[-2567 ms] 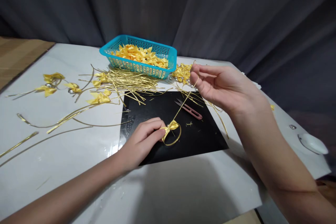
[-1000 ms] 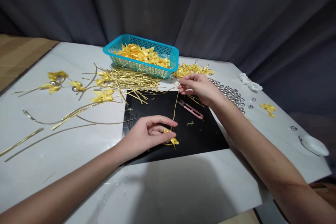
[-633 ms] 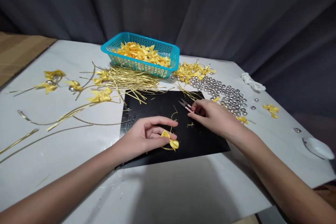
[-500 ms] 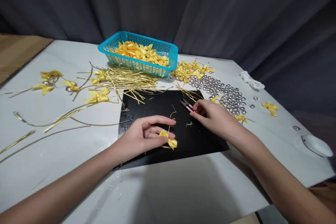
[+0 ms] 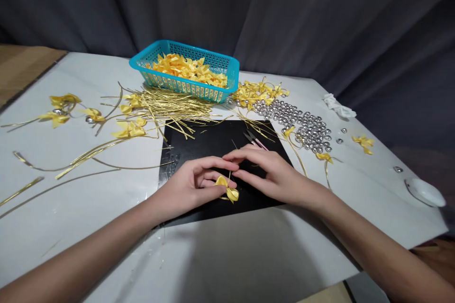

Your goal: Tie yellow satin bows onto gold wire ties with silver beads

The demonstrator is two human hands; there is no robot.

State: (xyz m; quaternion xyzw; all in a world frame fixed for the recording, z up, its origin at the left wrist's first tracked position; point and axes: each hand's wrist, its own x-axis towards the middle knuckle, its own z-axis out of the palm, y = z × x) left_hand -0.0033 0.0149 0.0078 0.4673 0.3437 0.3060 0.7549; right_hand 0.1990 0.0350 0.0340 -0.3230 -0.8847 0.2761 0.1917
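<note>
At the center, above the black mat [image 5: 199, 144], a small yellow ribbon bow [image 5: 232, 194], just at the tips of the left hand [image 5: 194, 184]. Pinched there between left thumb and a finger behind, with the index finger stretched out above, apart from the thumb. Below the bow, a part of a thin gold loop [image 5: 223, 198]; above it, a thin gold strand [image 5: 229, 177], rising toward the index fingertip.

From the other side, the right hand [image 5: 272, 175], with its fingertips at the left index fingertip, close to the strand. Right thumb and index finger slightly apart; cannot tell whether pinching the strand or only touching beside it.

Just behind the right hand, on the mat, pink-handled snips [image 5: 261, 143], partly covered, with blades pointing away to the left. Farther, at the back edge of the mat, a heap of gold wire pieces [image 5: 174, 106], and behind this heap a blue basket [image 5: 233, 78], filled with yellow ribbon pieces [image 5: 188, 68]. To the right of the basket, a pile of yellow bows [image 5: 261, 92]; next to it, many silver beads [image 5: 313, 128], spread on the white table [image 5: 117, 218]. More to the right, a crumpled white cloth [image 5: 339, 105]. Behind everything, a dark curtain [image 5: 199, 0].
</note>
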